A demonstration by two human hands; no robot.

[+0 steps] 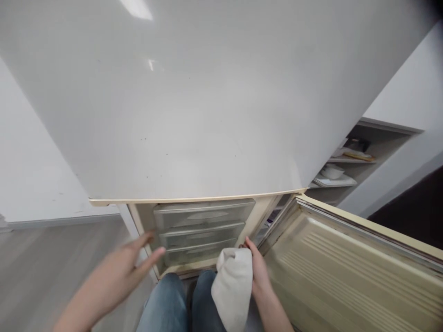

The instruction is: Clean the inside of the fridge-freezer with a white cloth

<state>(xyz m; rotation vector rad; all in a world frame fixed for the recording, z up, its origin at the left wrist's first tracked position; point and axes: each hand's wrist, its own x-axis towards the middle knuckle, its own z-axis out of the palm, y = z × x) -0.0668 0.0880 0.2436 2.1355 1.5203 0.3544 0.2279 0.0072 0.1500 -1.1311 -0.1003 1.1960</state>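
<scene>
A white cloth (232,288) hangs in folds from my right hand (259,267), whose fingers are closed on it in front of the freezer's right side. My left hand (129,263) is slightly blurred, thumb and fingers apart, with nothing in it; it is near the left edge of the freezer opening. Inside the lower compartment, several clear drawers (204,230) are stacked, all pushed in. The freezer door (332,263) stands wide open to the right, its ribbed inner side showing. Above the opening is the closed upper door (194,106), pale grey and glossy.
My knees (169,299) are close to the bottom of the opening. On the right, a wall niche with shelves (341,182) holds a white bowl (332,171) and other items. Grey floor (69,267) and a white wall (38,152) lie on the left.
</scene>
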